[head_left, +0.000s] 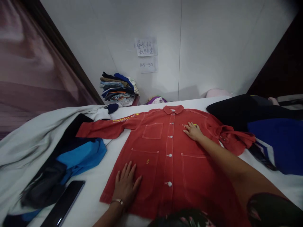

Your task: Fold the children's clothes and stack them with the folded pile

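The red shirt lies front-up on the white surface, hem nearest, long axis running away. The left grip rests open, palm down, near the hem; the right grip, likewise open, on the chest. Beyond, the collar points toward the wall.

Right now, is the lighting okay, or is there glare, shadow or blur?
Head view: dim overall; head view: a small streak of glare on the phone; head view: a faint shadow low on the wall; head view: the shirt darkens toward its lower right.
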{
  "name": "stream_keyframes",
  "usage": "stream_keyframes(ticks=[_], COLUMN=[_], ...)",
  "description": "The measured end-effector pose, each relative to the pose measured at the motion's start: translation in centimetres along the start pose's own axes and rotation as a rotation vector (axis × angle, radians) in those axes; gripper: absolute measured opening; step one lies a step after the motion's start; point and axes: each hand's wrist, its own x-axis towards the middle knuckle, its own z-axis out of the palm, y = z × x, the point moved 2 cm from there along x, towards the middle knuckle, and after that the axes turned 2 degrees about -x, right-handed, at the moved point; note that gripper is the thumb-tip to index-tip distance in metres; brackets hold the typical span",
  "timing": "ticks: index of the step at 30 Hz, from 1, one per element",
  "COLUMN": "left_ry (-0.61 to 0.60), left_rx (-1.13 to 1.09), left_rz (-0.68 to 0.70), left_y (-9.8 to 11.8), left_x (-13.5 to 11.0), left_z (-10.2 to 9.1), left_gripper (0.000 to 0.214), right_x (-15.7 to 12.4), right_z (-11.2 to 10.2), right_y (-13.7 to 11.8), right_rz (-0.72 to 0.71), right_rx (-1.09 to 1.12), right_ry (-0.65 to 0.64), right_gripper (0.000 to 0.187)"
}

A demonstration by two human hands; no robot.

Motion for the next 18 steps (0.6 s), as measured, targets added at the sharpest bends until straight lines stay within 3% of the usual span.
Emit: stream_keyframes(ticks=[4,13,18], left_ry=[0.0,0.03,0.045], left_rx=[-0.03,-0.073,-0.104], left_rz=[-0.002,0.012,0.017], left_y=[0.5,1.1,-0.1], left_x=[-0.1,-0.4,-0.9], left_z=[-0.3,-0.7,-1.3], left_gripper=[0.057,0.058,0.05], right_x=[-4.9,-21.0,-27.1], right_z=[0.3,1.7,2.7], right_y=[0.6,3.2,2.7], right_rz=[0.022,0.096,0.176], right_rx=[0.028,-0.006,-0.005], right_ry=[0.044,0.181,0.225], right_gripper=[0.055,0.057,0.053])
